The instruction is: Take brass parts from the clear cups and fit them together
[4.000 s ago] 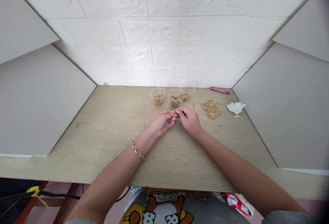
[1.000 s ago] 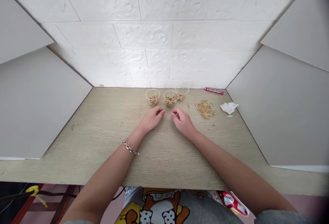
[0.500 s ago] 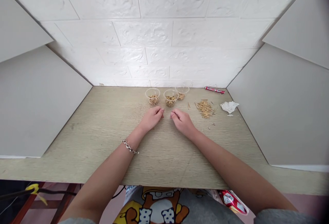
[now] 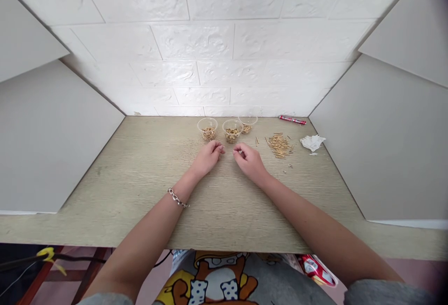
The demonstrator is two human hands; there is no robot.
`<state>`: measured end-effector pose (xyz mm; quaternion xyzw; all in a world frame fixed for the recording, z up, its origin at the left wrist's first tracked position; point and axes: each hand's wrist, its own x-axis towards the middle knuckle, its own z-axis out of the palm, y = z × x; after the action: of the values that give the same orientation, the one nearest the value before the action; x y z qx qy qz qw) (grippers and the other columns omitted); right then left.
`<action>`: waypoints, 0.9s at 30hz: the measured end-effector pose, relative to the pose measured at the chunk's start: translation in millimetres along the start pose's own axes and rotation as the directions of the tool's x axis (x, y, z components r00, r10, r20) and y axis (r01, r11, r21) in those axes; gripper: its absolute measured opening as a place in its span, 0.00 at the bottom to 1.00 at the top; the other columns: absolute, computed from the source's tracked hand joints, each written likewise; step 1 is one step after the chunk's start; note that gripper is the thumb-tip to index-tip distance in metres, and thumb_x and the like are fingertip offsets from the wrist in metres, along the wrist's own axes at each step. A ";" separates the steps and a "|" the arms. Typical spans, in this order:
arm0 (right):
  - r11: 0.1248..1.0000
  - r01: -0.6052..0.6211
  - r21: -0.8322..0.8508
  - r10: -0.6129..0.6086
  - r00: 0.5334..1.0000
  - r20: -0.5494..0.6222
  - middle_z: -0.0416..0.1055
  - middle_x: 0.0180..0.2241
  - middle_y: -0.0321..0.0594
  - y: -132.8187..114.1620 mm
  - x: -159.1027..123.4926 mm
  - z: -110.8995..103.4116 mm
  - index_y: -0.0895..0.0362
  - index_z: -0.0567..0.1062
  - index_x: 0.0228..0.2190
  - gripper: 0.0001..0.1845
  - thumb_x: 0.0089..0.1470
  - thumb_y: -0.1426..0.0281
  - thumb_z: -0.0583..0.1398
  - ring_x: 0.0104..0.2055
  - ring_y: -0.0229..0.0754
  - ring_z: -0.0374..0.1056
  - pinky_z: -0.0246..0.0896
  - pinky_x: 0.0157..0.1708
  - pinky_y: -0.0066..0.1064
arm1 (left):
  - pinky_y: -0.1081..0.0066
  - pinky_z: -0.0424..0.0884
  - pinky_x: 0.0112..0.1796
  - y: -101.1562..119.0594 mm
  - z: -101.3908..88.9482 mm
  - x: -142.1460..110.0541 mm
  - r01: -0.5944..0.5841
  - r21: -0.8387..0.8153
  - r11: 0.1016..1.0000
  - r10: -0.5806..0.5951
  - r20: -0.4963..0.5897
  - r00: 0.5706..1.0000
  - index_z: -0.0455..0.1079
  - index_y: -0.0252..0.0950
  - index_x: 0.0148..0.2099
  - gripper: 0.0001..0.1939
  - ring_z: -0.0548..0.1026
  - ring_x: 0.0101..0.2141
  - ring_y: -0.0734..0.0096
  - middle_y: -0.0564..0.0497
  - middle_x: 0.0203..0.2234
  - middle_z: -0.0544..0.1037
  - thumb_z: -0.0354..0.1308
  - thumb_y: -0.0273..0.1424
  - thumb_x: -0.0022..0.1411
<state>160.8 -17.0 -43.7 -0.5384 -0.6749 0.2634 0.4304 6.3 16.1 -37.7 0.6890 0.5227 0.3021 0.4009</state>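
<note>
My left hand (image 4: 209,158) hovers just in front of the clear plastic cups, its fingers curled and thumb pressed toward the index finger. Facing it across a small gap, my right hand (image 4: 250,161) is bent into a pinch. Anything between either hand's fingertips is too small to make out. Small gold-coloured metal pieces lie in the left cup (image 4: 199,126), the middle cup (image 4: 224,129) and the rear right cup (image 4: 256,120). Right of my right hand spreads a pile of thin gold-coloured metal pins (image 4: 279,146), with two loose pins (image 4: 257,141) beside it.
Crumpled white tissue (image 4: 312,143) rests near the right panel (image 4: 395,146). Behind it lies a red tube-like wrapper (image 4: 292,120) by the wall. Tiny bits (image 4: 287,169) sit in front of the pile, and fine specks (image 4: 189,151) dot the wooden table (image 4: 224,211) at left.
The fingers of my right hand have loosened slightly, showing a small gap behind the fingertips. My left fingers have shifted a little. The cups and the pile stay put; the view tilts slightly.
</note>
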 end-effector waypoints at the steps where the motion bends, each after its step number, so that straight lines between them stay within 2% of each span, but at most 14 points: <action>1: 1.000 0.004 0.003 -0.004 1.000 -0.006 0.63 0.23 0.33 0.2 0.1 -0.4 0.57 0.66 0.26 0.07 0.49 0.68 0.50 0.22 0.33 0.55 0.50 0.25 0.25 | 0.73 0.64 0.28 -0.2 1.0 0.4 0.004 -0.030 1.000 -0.005 -0.016 1.000 0.60 0.35 0.33 0.07 0.68 0.23 0.76 0.52 0.29 0.73 0.44 0.33 0.57; 5: 1.000 -0.011 0.022 0.011 1.000 -0.023 0.63 0.21 0.34 0.7 0.0 -2.2 0.58 0.65 0.23 0.13 0.53 0.66 0.47 0.25 0.35 0.58 0.51 0.27 0.26 | 0.73 0.64 0.28 0.0 2.1 0.0 -0.026 -0.074 0.997 0.024 -0.033 0.999 0.61 0.35 0.33 0.07 0.68 0.23 0.76 0.52 0.28 0.72 0.45 0.32 0.57; 8: 1.000 -0.030 0.004 0.030 0.999 -0.027 0.61 0.19 0.34 1.1 0.2 -2.4 0.58 0.64 0.20 0.16 0.54 0.64 0.46 0.24 0.35 0.57 0.50 0.26 0.26 | 0.74 0.62 0.27 0.9 0.6 -2.7 -0.061 -0.004 0.998 0.061 0.006 0.998 0.62 0.34 0.29 0.14 0.67 0.22 0.75 0.54 0.21 0.70 0.43 0.38 0.58; 11: 0.999 -0.036 -0.022 0.035 0.999 -0.035 0.61 0.19 0.34 2.0 0.9 -1.1 0.58 0.65 0.21 0.15 0.53 0.64 0.47 0.24 0.34 0.57 0.50 0.26 0.26 | 0.74 0.61 0.27 1.1 -0.5 -4.8 -0.089 0.052 0.995 0.088 0.034 0.996 0.63 0.34 0.25 0.19 0.66 0.22 0.75 0.55 0.17 0.66 0.40 0.41 0.59; 18: 0.999 0.038 -0.005 -0.038 0.999 -0.034 0.68 0.27 0.36 4.3 3.2 0.2 0.57 0.72 0.26 0.07 0.47 0.69 0.54 0.27 0.35 0.60 0.54 0.27 0.26 | 0.74 0.63 0.30 -1.1 0.5 -1.6 -0.087 0.011 0.996 0.087 0.040 0.995 0.64 0.34 0.32 0.11 0.68 0.26 0.75 0.53 0.27 0.72 0.48 0.36 0.56; 27: 0.999 0.043 -0.029 -0.045 0.996 -0.073 0.69 0.26 0.37 10.2 3.7 1.1 0.58 0.74 0.26 0.07 0.45 0.71 0.56 0.27 0.35 0.62 0.57 0.28 0.26 | 0.75 0.64 0.29 9.9 7.4 -9.9 -0.096 -0.025 0.995 0.099 0.124 0.987 0.68 0.34 0.35 0.11 0.68 0.25 0.75 0.53 0.25 0.71 0.49 0.35 0.55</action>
<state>164.8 -10.4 -51.5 -0.5387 -0.6738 0.2245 0.4532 14.5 3.4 -32.8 0.7275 0.4594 0.2825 0.4241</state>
